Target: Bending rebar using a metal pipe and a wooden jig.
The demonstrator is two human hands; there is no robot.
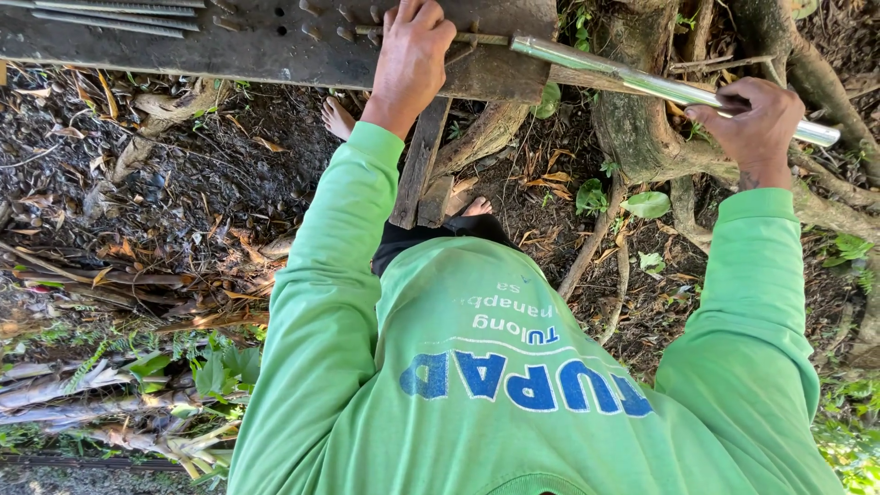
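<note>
- Green long sleeves of a printed shirt (513, 385) fill the lower part of the view, both arms reaching up toward the work.
- Dark, weathered wooden bench (257, 46), studded with rows of upright metal pegs, spans the top edge; a grey wooden post (420, 165) holds it up from below.
- Thick tree roots (642, 128) twist along the ground to the right of the bench, among dry leaves (183, 192) and a few green sprouts.
- Shiny metal pipe (632, 81) runs slantwise from the bench edge out over the roots; a thinner rusty rod (481, 39) seems to enter its left end, though the joint is hard to make out.
- Right hand (756, 124) has its grip clamped around the pipe near the far, right end.
- Left hand (412, 55) lies on the bench top, fingers curled shut over the rod where it sits among the pegs.
- Bare feet (337, 117) show on the soil under the bench, one on each side of the post.
</note>
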